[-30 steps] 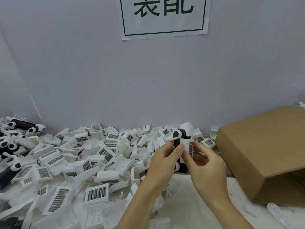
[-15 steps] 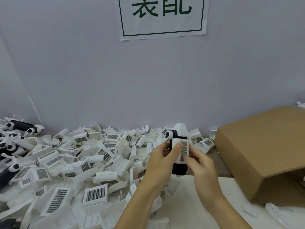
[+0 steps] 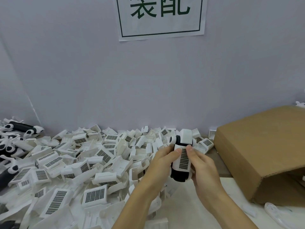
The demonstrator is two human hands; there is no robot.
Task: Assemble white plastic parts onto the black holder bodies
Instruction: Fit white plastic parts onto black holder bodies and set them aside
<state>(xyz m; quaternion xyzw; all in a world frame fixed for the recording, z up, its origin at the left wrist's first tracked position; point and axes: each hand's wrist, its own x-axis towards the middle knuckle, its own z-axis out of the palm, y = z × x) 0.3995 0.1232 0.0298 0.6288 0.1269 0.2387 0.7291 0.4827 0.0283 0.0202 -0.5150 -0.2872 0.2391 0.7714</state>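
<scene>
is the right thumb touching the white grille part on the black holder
Touching. The head view shows the right hand with its thumb tip pressed on the top edge of the white grille part, which sits on the black holder.

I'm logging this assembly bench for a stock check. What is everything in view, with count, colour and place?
Black holder body: one, black, held upright in both hands at centre.
White grille part: one, white with a dark grid, on the front of the holder body.
Loose white plastic parts: too many to count, white with dark grids, heaped across the left and centre of the table.
Assembled holders: several, black and white, piled at the far left edge.
Cardboard box: one, brown, on its side at right.
Paper sign: one, white with green characters, on the wall.
Table: one, off-white.
Left hand: grips the holder body.
Right hand: thumb on the grille part.
</scene>
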